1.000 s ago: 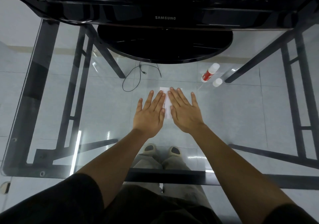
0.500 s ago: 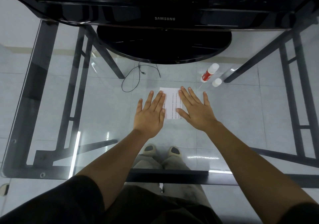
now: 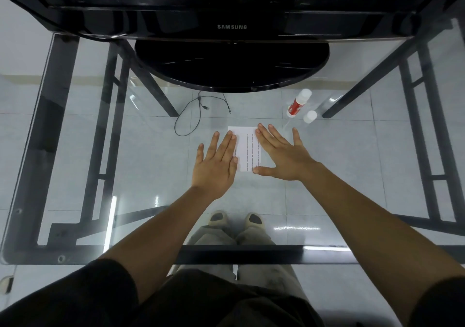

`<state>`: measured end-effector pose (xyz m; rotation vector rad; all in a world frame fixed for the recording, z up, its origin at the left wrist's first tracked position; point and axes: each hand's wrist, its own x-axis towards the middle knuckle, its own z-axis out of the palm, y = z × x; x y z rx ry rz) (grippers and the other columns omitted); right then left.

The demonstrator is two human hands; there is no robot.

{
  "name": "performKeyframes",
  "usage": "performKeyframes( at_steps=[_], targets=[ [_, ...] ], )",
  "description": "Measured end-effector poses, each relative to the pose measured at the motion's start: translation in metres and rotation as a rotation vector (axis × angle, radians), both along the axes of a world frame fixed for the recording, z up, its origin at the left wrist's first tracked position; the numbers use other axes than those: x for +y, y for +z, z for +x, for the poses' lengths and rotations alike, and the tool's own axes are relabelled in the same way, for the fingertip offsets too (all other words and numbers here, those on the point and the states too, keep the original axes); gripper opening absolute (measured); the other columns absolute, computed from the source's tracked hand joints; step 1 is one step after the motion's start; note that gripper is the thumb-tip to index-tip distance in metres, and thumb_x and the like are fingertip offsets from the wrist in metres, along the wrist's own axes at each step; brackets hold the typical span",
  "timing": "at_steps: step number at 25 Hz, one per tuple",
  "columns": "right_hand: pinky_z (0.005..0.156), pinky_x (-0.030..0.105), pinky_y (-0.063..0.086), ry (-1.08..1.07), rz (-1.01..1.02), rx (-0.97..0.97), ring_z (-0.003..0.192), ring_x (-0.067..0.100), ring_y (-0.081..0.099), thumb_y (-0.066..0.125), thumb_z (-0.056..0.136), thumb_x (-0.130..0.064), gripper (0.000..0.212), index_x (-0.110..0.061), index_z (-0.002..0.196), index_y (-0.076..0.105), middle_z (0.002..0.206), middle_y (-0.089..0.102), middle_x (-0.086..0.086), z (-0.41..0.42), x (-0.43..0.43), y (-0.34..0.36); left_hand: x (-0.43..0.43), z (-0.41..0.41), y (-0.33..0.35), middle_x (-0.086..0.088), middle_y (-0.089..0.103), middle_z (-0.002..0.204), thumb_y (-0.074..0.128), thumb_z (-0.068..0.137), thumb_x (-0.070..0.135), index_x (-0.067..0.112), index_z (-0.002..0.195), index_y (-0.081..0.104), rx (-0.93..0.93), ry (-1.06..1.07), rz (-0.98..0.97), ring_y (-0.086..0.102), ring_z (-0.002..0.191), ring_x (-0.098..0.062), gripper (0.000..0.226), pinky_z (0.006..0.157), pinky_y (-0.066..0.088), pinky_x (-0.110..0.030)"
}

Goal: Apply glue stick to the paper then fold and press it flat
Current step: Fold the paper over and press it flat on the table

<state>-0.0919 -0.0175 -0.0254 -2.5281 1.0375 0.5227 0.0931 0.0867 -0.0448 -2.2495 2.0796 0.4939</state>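
We locate the paper (image 3: 244, 148) lying flat on the glass worktop (image 3: 352, 175), near its middle and in front of the monitor stand (image 3: 231, 67). The paper is a narrow white rectangle with lines of small print running along its length; the print is too small to read. The left hand (image 3: 216, 165) lies palm down with its fingers straight and close together, holding nothing; its inner fingertips and the inner side of the palm rest on the left edge of the paper. The right hand (image 3: 281, 155) also lies palm down, with fingers straight and spread, holding nothing. Its index finger runs along the right edge of the paper, and its thumb is stretched sideways to touch the near right corner. A strip of bare paper shows between the two hands. The glue stick (image 3: 298, 102), white with a red label, lies on the worktop beyond and to the right of the paper, well apart from both hands. A small white cap (image 3: 310, 116) sits just beside it. A thin black cable (image 3: 204, 107) loops to the left of the paper. The monitor (image 3: 231, 4) fills the far edge. Through the glass we see the person's shoes (image 3: 219, 218) on the tiled floor.
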Motion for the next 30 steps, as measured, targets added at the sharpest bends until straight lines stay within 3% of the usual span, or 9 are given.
performKeyframes(
  at_steps=[4,7,10,13,18,22,27,30],
  targets=[
    [0.109,0.058,-0.012,-0.026,0.032,-0.006,0.141,0.015,-0.020,0.036,0.078,-0.074,0.100,-0.022,0.143,-0.020,0.154,-0.022,-0.006,0.002,0.002,0.000,0.000,0.001,0.007,0.010,-0.025,0.149,-0.009,0.089,0.053,0.029,0.136,-0.031,0.053,-0.034,-0.008,-0.027,0.136,-0.017,0.057,0.107,-0.014,-0.044],
    [0.111,0.055,-0.010,-0.032,0.063,-0.016,0.141,0.016,-0.021,0.039,0.079,-0.072,0.101,-0.021,0.143,-0.020,0.154,-0.023,-0.005,0.003,0.002,0.002,-0.001,-0.002,0.009,0.007,-0.016,0.154,-0.013,0.087,0.052,0.032,0.130,-0.038,-0.021,-0.175,0.007,-0.030,0.134,-0.016,0.053,0.106,-0.019,-0.045],
    [0.112,0.052,-0.008,-0.035,0.099,-0.035,0.141,0.017,-0.022,0.042,0.080,-0.069,0.101,-0.020,0.143,-0.020,0.154,-0.024,-0.004,0.002,0.001,0.003,-0.020,0.012,0.007,0.009,-0.009,0.156,-0.007,0.092,0.048,0.030,0.137,-0.027,-0.060,-0.166,0.007,-0.025,0.137,-0.018,0.053,0.105,-0.017,-0.049],
    [0.113,0.051,-0.008,-0.043,0.105,-0.032,0.141,0.017,-0.021,0.043,0.081,-0.067,0.100,-0.020,0.143,-0.019,0.154,-0.023,-0.004,0.002,0.001,0.005,-0.036,0.025,0.008,0.012,-0.009,0.155,-0.002,0.094,0.045,0.030,0.140,-0.021,-0.080,-0.088,0.011,-0.030,0.133,-0.017,0.052,0.105,-0.018,-0.051],
    [0.112,0.051,-0.009,-0.041,0.119,-0.033,0.141,0.017,-0.022,0.043,0.081,-0.067,0.100,-0.020,0.143,-0.020,0.154,-0.024,-0.004,0.003,0.002,0.006,-0.022,0.014,0.005,0.011,-0.008,0.156,-0.001,0.093,0.046,0.029,0.141,-0.020,-0.123,-0.275,-0.007,-0.022,0.139,-0.018,0.054,0.106,-0.016,-0.052],
    [0.112,0.051,-0.010,-0.046,0.120,-0.033,0.141,0.016,-0.022,0.043,0.080,-0.068,0.101,-0.021,0.143,-0.020,0.154,-0.024,-0.005,0.004,0.000,0.004,-0.036,0.016,0.009,0.010,-0.007,0.156,0.003,0.096,0.044,0.028,0.143,-0.016,-0.094,-0.121,0.026,-0.019,0.140,-0.021,0.053,0.105,-0.016,-0.052],
    [0.112,0.049,-0.012,-0.105,0.063,-0.113,0.141,0.013,-0.020,0.045,0.079,-0.069,0.100,-0.024,0.145,-0.015,0.155,-0.020,-0.008,0.001,-0.001,0.010,-0.027,0.004,0.021,0.003,-0.006,0.157,0.009,0.097,0.043,0.020,0.145,-0.010,-0.127,-0.091,0.037,-0.013,0.142,-0.023,0.057,0.111,-0.001,-0.054],
    [0.112,0.047,-0.011,-0.171,0.072,-0.214,0.143,0.012,-0.013,0.055,0.077,-0.062,0.100,-0.023,0.147,-0.004,0.157,-0.009,-0.007,0.002,0.005,0.008,-0.026,0.009,0.022,0.004,0.000,0.157,0.018,0.097,0.046,0.021,0.146,-0.002,-0.029,-0.080,0.064,-0.006,0.143,-0.023,0.059,0.113,0.005,-0.052]
  ],
)
